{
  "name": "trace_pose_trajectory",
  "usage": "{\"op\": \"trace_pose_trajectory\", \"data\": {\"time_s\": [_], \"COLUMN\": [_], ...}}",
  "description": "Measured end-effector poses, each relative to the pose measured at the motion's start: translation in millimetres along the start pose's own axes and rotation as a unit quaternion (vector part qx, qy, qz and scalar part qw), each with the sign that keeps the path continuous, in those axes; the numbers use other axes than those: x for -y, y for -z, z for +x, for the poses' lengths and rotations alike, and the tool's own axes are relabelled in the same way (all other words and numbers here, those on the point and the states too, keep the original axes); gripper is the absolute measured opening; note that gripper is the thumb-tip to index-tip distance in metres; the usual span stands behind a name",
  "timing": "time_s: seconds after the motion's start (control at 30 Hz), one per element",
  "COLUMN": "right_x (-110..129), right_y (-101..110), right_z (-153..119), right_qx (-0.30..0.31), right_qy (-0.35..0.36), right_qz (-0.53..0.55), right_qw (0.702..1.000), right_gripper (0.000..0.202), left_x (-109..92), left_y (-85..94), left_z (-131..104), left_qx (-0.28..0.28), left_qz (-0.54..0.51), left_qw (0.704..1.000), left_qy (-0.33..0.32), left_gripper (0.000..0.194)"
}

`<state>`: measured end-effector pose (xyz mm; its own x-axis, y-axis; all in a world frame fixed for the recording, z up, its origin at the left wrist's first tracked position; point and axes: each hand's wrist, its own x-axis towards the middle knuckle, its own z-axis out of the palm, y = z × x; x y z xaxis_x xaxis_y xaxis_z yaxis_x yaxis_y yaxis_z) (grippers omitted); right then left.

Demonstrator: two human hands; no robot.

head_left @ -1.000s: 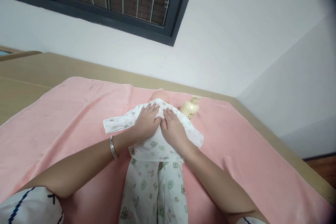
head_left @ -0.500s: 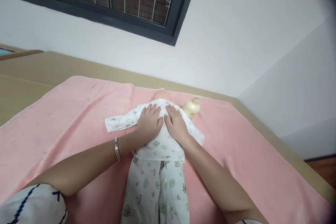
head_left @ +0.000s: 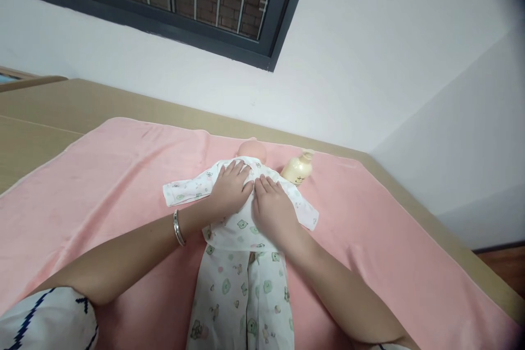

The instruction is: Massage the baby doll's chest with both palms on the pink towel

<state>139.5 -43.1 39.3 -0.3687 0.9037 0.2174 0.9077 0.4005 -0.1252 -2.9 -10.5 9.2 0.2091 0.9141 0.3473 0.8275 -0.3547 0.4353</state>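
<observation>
A doll point(head_left: 248, 238) in a patterned shirt point(head_left: 238, 227) lies on a pink blanket point(head_left: 369, 240), its head point(head_left: 251, 149) by the blanket's far edge. The left hand point(head_left: 230, 191) rests flat on the upper shirt, its grip slightly spread; the right hand point(head_left: 275, 209) lies beside it, grip flattened with fingers together. A pale yellow bottle point(head_left: 297, 169) sits near the far edge, just beside the right-hand sleeve point(head_left: 305, 212).

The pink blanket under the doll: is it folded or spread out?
Spread out: the pink blanket lies open, lightly creased, with the doll and cream bottle on it.
</observation>
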Motion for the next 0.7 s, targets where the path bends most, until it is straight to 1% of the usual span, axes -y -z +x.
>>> {"op": "trace_pose_trajectory", "data": {"time_s": [0.1, 0.2, 0.3, 0.37, 0.43, 0.5, 0.57, 0.63, 0.7], "right_x": [-16.6, -28.8, -20.3, -9.4, -3.4, -6.7, -17.2, -27.8, -31.5], "right_y": [0.5, -5.1, -9.4, -9.1, -7.4, -6.6, -8.0, -11.2, -14.5], "right_z": [15.0, 27.2, 20.5, 10.6, 4.9, 7.9, 17.5, 27.4, 31.4], "right_qx": [0.002, -0.003, -0.005, -0.006, -0.003, 0.012, 0.025, 0.025, 0.014], "right_qy": [-0.012, -0.027, -0.044, -0.036, -0.023, -0.015, -0.014, -0.020, -0.034], "right_qz": [0.064, 0.098, 0.085, 0.076, 0.078, 0.095, 0.123, 0.145, 0.152], "right_qw": [0.998, 0.995, 0.995, 0.996, 0.997, 0.995, 0.992, 0.989, 0.988], "right_gripper": [0.051, 0.055, 0.058, 0.057, 0.056, 0.057, 0.058, 0.057, 0.057], "left_x": [-12.1, -17.3, -7.6, 2.0, 7.1, 4.7, -3.0, -10.8, -13.7], "left_y": [-6.3, -5.1, 5.0, 11.1, 12.6, 8.5, 1.7, -3.7, -4.6], "left_z": [-13.0, -17.4, -5.0, 6.0, 12.1, 10.3, 2.3, -6.2, -9.6], "left_qx": [-0.010, 0.001, 0.033, 0.055, 0.066, 0.056, 0.029, 0.005, -0.002], "left_qz": [0.040, 0.048, 0.014, -0.009, -0.013, 0.003, 0.026, 0.041, 0.040], "left_qw": [0.999, 0.999, 0.999, 0.998, 0.997, 0.998, 0.999, 0.999, 0.999], "left_qy": [0.008, -0.001, -0.015, -0.022, -0.025, -0.017, -0.008, -0.010, -0.021], "left_gripper": [0.050, 0.051, 0.050, 0.049, 0.048, 0.048, 0.050, 0.051, 0.050]}}
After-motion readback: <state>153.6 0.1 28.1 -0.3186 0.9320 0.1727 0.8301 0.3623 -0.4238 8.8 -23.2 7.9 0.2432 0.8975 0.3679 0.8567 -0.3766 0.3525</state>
